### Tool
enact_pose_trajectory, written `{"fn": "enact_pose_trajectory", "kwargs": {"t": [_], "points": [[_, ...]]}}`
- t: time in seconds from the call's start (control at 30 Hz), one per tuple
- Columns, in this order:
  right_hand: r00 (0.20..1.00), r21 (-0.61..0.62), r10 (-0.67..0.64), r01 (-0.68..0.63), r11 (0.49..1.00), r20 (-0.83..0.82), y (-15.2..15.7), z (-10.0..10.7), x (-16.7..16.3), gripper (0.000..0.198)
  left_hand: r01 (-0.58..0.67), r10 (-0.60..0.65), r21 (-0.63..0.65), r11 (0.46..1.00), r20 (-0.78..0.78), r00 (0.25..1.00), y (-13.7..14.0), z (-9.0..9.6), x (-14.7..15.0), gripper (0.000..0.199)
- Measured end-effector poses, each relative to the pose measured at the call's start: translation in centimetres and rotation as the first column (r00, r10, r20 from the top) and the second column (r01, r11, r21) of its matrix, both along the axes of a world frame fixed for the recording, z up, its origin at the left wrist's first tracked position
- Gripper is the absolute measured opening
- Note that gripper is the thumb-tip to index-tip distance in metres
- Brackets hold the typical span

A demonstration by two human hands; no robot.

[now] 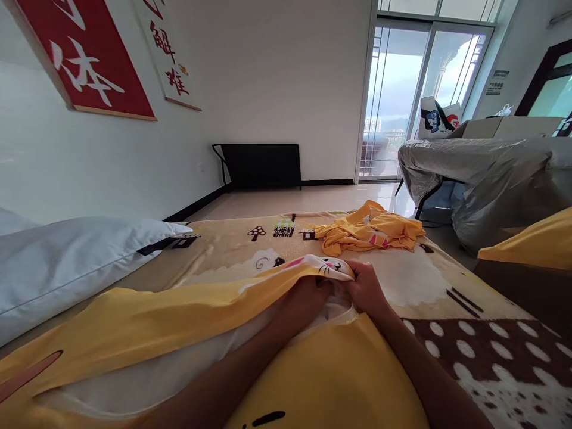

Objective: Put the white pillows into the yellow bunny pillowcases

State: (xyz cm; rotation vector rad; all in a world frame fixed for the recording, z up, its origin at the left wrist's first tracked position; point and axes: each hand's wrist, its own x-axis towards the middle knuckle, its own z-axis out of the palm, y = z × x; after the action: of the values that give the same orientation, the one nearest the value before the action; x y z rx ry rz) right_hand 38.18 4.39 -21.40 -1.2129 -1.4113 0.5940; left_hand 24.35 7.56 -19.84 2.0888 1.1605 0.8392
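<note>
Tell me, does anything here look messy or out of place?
A yellow garment lies crumpled at the far edge of the blanket, not folded. The sofa is wrapped in plastic. Both hands grip the yellow pillowcase.

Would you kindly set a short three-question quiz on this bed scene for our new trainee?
1. True or false: both hands grip the same edge of the yellow pillowcase.
2. Which lies crumpled farther away on the blanket? A) a yellow cloth B) a black towel C) a red pillow
3. What white thing lies to the left of the person, near the wall?

Key:
1. True: the left hand and the right hand meet at the printed edge.
2. A, the yellow cloth.
3. A white pillow.
</note>
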Motion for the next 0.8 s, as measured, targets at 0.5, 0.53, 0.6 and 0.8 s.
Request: {"fn": "enact_pose_trajectory", "kwargs": {"t": [0.5, 0.53, 0.6, 0.8], "points": [[0.997, 0.002, -0.052, 0.052, 0.999, 0.060, 0.13, -0.11, 0.26, 0.020, -0.009, 0.009, 0.032, 0.999, 0.005, 1.000, 0.21, 0.18, -0.52, 0.026], [0.995, 0.005, -0.059, 0.058, 0.998, 0.081, 0.08, -0.20, 0.18, 0.019, -0.005, 0.005, 0.028, 1.000, 0.008, 1.000, 0.31, 0.09, -0.49, 0.026], [0.992, 0.007, -0.063, 0.063, 0.998, 0.112, -0.03, -0.37, 0.00, 0.018, -0.003, 0.003, 0.015, 1.000, 0.003, 1.000, 0.46, -0.07, -0.41, 0.026], [0.994, -0.002, -0.072, 0.072, 0.997, 0.080, -0.13, -0.22, -0.09, 0.013, 0.026, -0.026, -0.013, 1.000, -0.025, 0.999, 0.38, -0.22, -0.21, 0.024]]}}
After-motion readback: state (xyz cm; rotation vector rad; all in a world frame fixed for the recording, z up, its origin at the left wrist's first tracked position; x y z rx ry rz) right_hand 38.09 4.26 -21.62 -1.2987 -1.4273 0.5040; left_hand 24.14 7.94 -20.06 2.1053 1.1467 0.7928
